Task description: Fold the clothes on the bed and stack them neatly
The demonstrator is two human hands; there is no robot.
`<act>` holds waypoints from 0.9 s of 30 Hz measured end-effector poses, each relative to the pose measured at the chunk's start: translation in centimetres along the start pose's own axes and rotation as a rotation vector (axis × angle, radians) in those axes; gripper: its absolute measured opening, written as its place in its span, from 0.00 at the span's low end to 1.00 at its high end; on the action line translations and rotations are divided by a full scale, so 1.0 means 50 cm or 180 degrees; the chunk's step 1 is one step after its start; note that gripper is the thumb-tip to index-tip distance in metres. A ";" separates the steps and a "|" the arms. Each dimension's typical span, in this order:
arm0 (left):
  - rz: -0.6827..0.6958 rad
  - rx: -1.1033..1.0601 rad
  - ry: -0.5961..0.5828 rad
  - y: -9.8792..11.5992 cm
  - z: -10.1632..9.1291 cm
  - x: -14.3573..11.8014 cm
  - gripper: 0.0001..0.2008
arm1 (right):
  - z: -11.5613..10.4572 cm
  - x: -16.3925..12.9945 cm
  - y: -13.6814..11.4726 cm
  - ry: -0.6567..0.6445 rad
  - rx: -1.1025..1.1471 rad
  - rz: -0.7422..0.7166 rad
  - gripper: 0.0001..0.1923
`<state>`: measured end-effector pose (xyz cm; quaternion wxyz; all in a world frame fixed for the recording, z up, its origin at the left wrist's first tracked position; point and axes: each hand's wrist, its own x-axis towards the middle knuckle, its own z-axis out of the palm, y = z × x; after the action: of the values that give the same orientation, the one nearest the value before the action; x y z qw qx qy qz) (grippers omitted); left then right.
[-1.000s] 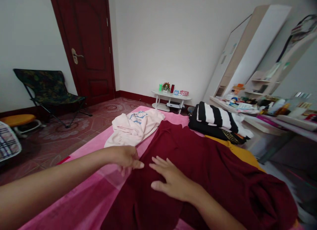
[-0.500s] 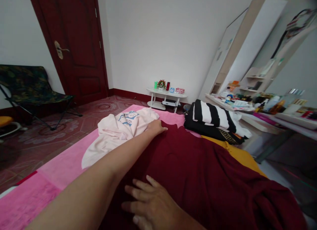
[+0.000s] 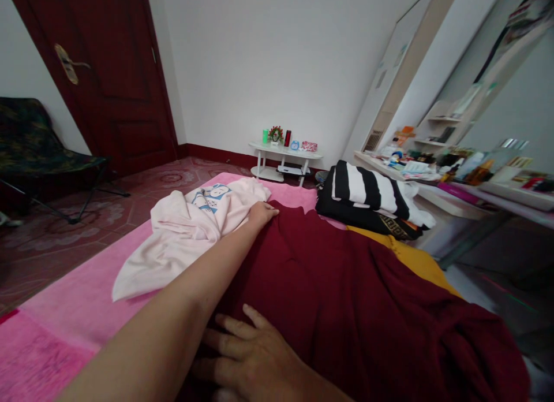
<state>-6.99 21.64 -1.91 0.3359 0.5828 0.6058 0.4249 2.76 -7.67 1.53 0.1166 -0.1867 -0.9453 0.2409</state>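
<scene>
A dark red garment point(image 3: 329, 286) lies spread over a pink cover, loosely wrinkled toward the right. My left hand point(image 3: 263, 212) reaches far forward, its fingers closed on the garment's far left edge. Close to me, my right hand point(image 3: 255, 356) rests flat on the same cloth with fingers spread and holds nothing. Beside my left forearm is a crumpled pale pink garment point(image 3: 186, 234) with a blue and white print.
A folded black-and-white striped garment point(image 3: 370, 188) tops a dark pile at the right, near yellow cloth point(image 3: 402, 255). Behind stands a low white table point(image 3: 285, 152). A cluttered dresser point(image 3: 459, 203) is at the right, a camouflage chair point(image 3: 47, 142) at the left.
The whole view has shifted slightly, so most things appear further left and higher. My left hand stays at the garment's edge, and my right hand remains flat on the cloth.
</scene>
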 end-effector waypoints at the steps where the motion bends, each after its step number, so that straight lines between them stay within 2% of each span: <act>1: -0.0025 -0.0161 0.0031 0.000 0.002 -0.002 0.07 | 0.002 0.000 -0.001 0.0091 0.0043 -0.0013 0.19; 4: -0.0149 -0.0681 0.0130 0.013 0.006 -0.011 0.07 | 0.011 -0.001 -0.005 0.0553 0.0187 -0.0052 0.14; 7: -0.0228 -0.1231 0.0195 0.030 -0.002 -0.031 0.11 | 0.011 -0.001 -0.004 0.1531 0.0249 0.0207 0.09; 10: -0.0224 -0.1715 -0.0031 0.042 -0.031 -0.057 0.17 | -0.008 -0.006 0.016 0.2772 -0.0142 0.1074 0.10; 12: -0.0240 -0.1930 -0.0375 0.049 -0.058 -0.071 0.17 | -0.026 -0.012 0.043 0.3264 -0.0565 0.1749 0.13; 14: -0.0257 -0.2068 -0.0711 0.055 -0.084 -0.081 0.16 | -0.043 -0.020 0.072 0.3199 -0.0835 0.2376 0.20; 16: -0.0250 -0.2169 -0.0944 0.061 -0.103 -0.086 0.17 | -0.057 -0.029 0.096 0.2708 -0.0836 0.2910 0.26; 19: -0.0168 -0.2207 -0.1232 0.065 -0.116 -0.087 0.19 | -0.076 -0.042 0.113 0.1927 -0.0719 0.3438 0.26; 22: -0.0094 -0.2084 -0.1220 0.059 -0.112 -0.083 0.21 | -0.100 -0.053 0.108 0.1669 -0.0714 0.3593 0.18; 27: -0.0099 -0.2019 -0.0736 0.050 -0.094 -0.070 0.23 | -0.142 -0.061 0.082 0.1362 -0.0885 0.3494 0.06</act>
<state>-9.85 17.50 1.97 0.5734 0.4842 0.4102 0.5181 8.95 -2.68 5.18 0.1373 -0.7048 -0.6891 0.0972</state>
